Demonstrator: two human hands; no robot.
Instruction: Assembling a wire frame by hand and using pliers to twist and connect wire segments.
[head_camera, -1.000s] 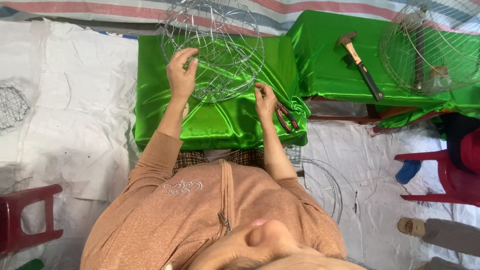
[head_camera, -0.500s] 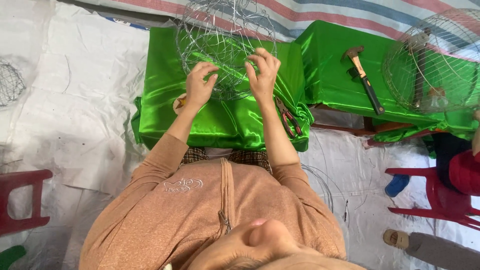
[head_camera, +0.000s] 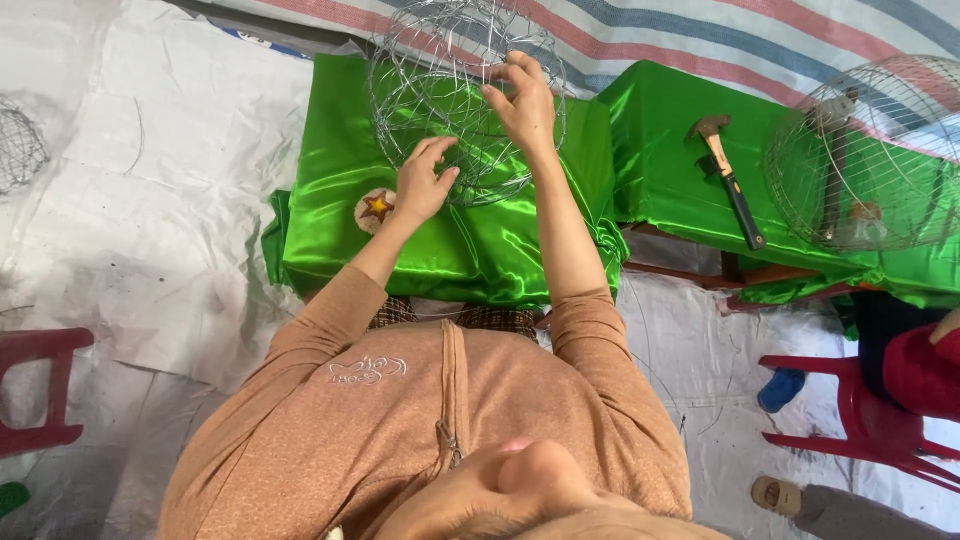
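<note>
Wire frame: round cage of thin silver wire (head_camera: 465, 100) standing on the green satin cloth (head_camera: 470, 240), at the cloth's far edge.
Left hand: left hand (head_camera: 422, 183) at the near lower rim of the wire frame, fingers curled apart and touching the wires; whether they clamp a wire cannot be told.
Right hand: right hand (head_camera: 522, 100) raised on the right flank of the wire frame, fingertips pinched together on a wire.
Change from earlier frame: half a second ago both hands sat level at the frame's near side; now the left has dropped lower and the right has climbed higher.
Hammer: wooden-handled hammer (head_camera: 728, 180) lying on a second green cloth, well right of the wire frame.
Second cage: larger wire cage (head_camera: 870, 155) further right of the wire frame.
Stool: red plastic stool (head_camera: 45, 390) well to the left, nearer than the wire frame.
</note>
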